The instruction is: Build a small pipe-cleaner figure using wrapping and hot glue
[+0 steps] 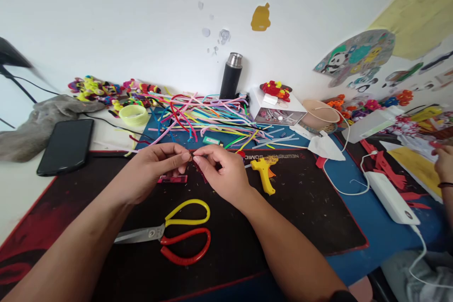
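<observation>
Close together over the dark desk mat, my left hand (pixel 154 170) and my right hand (pixel 224 170) are both closed in a pinch, their fingertips almost meeting. Between them is a thin, dark red pipe cleaner (pixel 200 170), mostly hidden by the fingers. Just under my left fingers lies a small pink-red item (pixel 173 179) that I cannot make out. Large scissors (pixel 152 233) with one yellow and one red handle lie nearer to me, blades partly behind my left forearm. To the right of my right hand rests a yellow glue gun (pixel 264 174).
Loose pipe cleaners (pixel 212 115) are heaped behind my hands, with a black thermos (pixel 231 78) at the wall. A phone (pixel 66 146) lies left. A white box (pixel 276 108) and white power bank (pixel 392 198) stand right. Another person's hand (pixel 444 163) shows at the right edge.
</observation>
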Tool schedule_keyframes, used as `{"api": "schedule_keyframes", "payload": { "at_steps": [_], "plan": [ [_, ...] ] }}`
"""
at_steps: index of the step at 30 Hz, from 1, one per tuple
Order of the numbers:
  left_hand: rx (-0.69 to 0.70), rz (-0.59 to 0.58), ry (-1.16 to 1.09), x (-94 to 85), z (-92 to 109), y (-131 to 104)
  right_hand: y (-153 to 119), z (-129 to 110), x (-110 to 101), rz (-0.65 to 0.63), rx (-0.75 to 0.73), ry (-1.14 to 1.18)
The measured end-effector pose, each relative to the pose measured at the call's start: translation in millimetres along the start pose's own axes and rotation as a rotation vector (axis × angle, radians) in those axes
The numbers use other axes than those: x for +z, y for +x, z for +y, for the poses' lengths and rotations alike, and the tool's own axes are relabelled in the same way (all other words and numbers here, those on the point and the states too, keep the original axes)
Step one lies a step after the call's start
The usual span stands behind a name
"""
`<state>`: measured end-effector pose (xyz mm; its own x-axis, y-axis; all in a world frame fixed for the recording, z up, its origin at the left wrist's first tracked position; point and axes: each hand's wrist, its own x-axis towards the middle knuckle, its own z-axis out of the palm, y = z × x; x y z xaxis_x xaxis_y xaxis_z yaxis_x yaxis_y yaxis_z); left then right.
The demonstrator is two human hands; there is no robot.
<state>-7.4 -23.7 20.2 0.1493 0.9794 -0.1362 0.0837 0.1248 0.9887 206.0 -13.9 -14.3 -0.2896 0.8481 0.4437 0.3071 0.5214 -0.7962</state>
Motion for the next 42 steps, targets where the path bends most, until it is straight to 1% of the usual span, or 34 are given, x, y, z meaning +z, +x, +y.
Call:
{"api": "schedule_keyframes", "payload": {
  "at_steps": [8,17,22,26,33,42],
  "plan": [
    [-0.018,-0.045,0.007,0.7,2.7,-0.9,1.0,-2.5,0.3,-0.018,-0.044,0.011],
    [-0.01,-0.046,0.057,-0.6,-0.6,-0.8,0.2,-3.2,0.0,-0.032,-0.054,-0.027],
    [0.027,-0.041,0.098,-5.0,-4.7,-0.7,-1.0,-1.0,1.1,-0.038,-0.073,-0.071],
    [0.047,-0.029,0.13,-5.5,-4.7,-0.4,-0.9,-0.7,2.2,-0.02,-0.103,-0.067],
    [0.062,-0.003,0.151,-6.1,-8.3,0.3,-0.4,-0.8,3.0,-0.036,-0.053,-0.08],
    [0.088,0.014,0.189,-7.0,-7.0,0.2,0.5,-2.0,2.6,-0.07,-0.054,-0.052]
  ]
}}
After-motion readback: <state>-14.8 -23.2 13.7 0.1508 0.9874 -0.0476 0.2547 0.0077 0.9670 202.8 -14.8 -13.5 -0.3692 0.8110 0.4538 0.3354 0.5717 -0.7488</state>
